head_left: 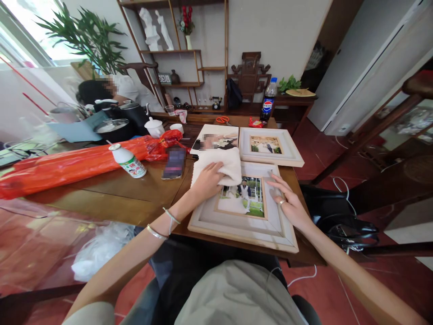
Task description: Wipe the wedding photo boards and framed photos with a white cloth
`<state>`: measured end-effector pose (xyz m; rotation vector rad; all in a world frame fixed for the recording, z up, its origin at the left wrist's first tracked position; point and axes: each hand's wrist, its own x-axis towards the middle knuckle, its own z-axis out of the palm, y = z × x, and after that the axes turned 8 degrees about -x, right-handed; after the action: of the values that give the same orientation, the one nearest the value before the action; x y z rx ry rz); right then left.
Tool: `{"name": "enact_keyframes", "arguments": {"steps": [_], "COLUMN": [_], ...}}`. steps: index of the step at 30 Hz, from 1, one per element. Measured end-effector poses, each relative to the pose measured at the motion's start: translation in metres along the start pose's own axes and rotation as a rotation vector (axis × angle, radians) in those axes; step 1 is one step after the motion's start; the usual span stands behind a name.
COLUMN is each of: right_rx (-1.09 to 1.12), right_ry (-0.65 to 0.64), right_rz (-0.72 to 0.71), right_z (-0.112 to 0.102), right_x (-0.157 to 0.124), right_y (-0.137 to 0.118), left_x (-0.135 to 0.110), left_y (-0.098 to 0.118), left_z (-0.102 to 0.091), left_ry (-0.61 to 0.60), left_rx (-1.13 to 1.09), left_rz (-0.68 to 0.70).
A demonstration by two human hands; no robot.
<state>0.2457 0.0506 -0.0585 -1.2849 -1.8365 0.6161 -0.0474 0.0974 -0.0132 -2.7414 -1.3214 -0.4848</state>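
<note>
A grey-green shirt [233, 293] on the person's own body lies nearest the camera, at the edge of a wooden worktop [125, 203]. Just beyond it, a pale picture frame [237, 232] lies flat on the worktop, face up, with a photo [255, 203] of people outdoors in its middle.

The left hand [208, 180] rests palm down on a folded white cloth [232, 162], which covers the upper left part of the frame. Its fingers reach forward over the cloth; whether they pinch a fold underneath cannot be told. The right hand [289, 203], wearing a ring, is spread with its fingers at the frame's right border, holding nothing.

Behind the cloth lies a photo panel [223, 132], and beside that a second frame [291, 149]. Orange-handled scissors [223, 119] and an upright cola bottle [268, 101] stand farther back.

To the left are a phone [173, 163], a white bottle [128, 161], a long bundle in red plastic [77, 160] and a white teapot [154, 127]. Another person [98, 92] is at the far left.
</note>
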Motion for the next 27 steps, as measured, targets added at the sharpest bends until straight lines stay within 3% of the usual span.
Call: {"name": "enact_keyframes", "arguments": {"steps": [5, 11, 14, 17, 22, 27], "right_rx": [-0.035, -0.071, -0.084, -0.076, -0.031, -0.033], "right_ry": [0.027, 0.026, 0.037, 0.042, 0.000, -0.035], "right_rz": [-0.031, -0.086, -0.098, -0.112, -0.193, -0.187], "right_z": [0.003, 0.002, 0.001, -0.001, -0.004, -0.005], "right_x": [-0.003, -0.002, -0.001, 0.000, 0.003, 0.006], "right_y": [-0.007, -0.007, -0.008, -0.011, -0.013, -0.010], "left_x": [-0.017, -0.075, -0.089, -0.077, -0.025, 0.006], "left_y": [0.016, 0.075, 0.092, 0.085, 0.052, 0.025], "left_z": [-0.008, -0.022, -0.024, -0.020, -0.015, -0.001], "left_ry": [-0.065, -0.090, -0.063, -0.031, 0.048, -0.001], "left_rx": [-0.002, -0.070, -0.096, -0.071, -0.008, 0.059], "left_rz": [0.081, 0.199, 0.233, 0.176, 0.012, 0.023]}}
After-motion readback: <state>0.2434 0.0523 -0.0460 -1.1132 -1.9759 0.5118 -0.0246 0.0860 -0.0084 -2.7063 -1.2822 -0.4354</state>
